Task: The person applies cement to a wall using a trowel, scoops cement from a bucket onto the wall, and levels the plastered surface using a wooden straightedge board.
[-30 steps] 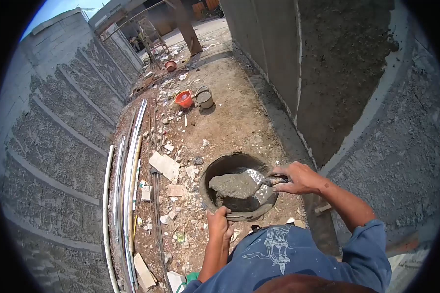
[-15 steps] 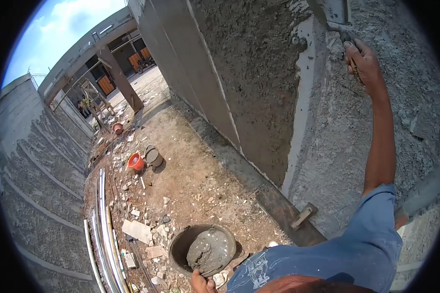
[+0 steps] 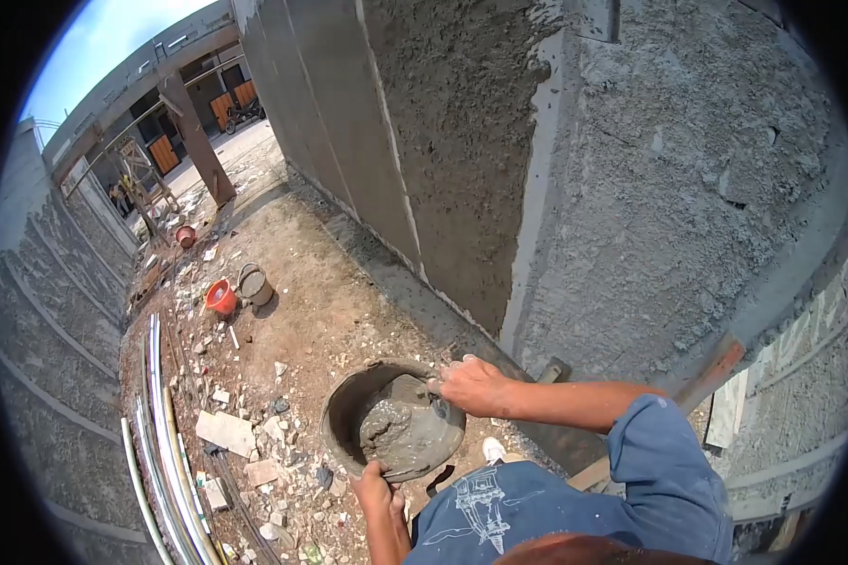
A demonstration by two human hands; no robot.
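A round dark tub [image 3: 341,414] holds wet grey mortar [image 3: 386,426]. My left hand [image 3: 375,488] is closed on the tub's near rim. At the tub's right side, my right hand [image 3: 471,384] is closed round the trowel's handle, which is mostly hidden by the fingers; the trowel's blade reaches into the mortar. To the right stands a wall with a dark patch of fresh mortar [image 3: 462,160] beside a rough grey surface [image 3: 650,198].
Farther off on the ground are an orange bucket [image 3: 220,298] and a grey bucket [image 3: 255,286]. Long pipes [image 3: 165,424] lie at the left among rubble and broken tiles [image 3: 226,432]. A leaning post [image 3: 196,141] stands beyond.
My right hand has come down from the wall to the tub with the trowel. My left hand stays on the rim. The tub now sits higher in view and the scene has shifted left.
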